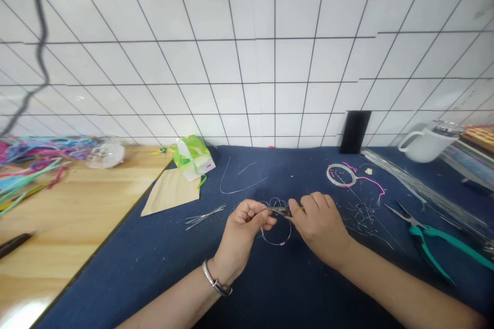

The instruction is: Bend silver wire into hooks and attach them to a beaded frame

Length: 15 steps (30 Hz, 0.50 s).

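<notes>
My left hand [249, 223] pinches a thin wire loop [275, 243] that carries a few small pink beads and hangs below my fingers. In my right hand [320, 223] is a pair of small pliers [281, 211]; their handles are mostly hidden by my fingers. The jaws point left and meet the wire close to my left fingertips; whether they grip it I cannot tell. Behind the hands, more curled wire [277, 202] shows. A bundle of short straight wires [204, 217] lies left of my left hand.
Teal-handled long-nose pliers [420, 229] lie at right, near wire scraps [365, 213]. Beyond them are a white ring dish [341, 176] with pink beads, long wires [417, 185], a white mug [430, 141] and a black phone-like slab [355, 132]. A green tissue pack [193, 157] sits left.
</notes>
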Each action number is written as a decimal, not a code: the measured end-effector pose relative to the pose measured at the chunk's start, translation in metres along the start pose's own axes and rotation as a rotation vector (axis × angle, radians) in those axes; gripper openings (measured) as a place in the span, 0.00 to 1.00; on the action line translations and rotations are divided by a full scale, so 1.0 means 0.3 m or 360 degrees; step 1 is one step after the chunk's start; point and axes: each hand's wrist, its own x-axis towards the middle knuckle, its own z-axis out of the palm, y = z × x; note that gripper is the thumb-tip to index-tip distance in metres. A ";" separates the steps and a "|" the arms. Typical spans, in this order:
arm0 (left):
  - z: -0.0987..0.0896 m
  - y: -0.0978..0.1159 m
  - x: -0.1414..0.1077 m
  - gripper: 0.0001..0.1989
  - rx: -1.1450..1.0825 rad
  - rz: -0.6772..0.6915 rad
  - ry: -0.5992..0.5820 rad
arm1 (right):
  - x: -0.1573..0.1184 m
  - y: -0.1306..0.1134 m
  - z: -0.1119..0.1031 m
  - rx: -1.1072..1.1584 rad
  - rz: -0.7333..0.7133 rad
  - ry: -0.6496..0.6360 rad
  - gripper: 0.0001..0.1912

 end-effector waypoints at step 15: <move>-0.003 0.013 0.004 0.06 -0.0038 -0.0071 -0.0031 | 0.006 0.019 -0.010 0.0138 0.0051 0.0061 0.15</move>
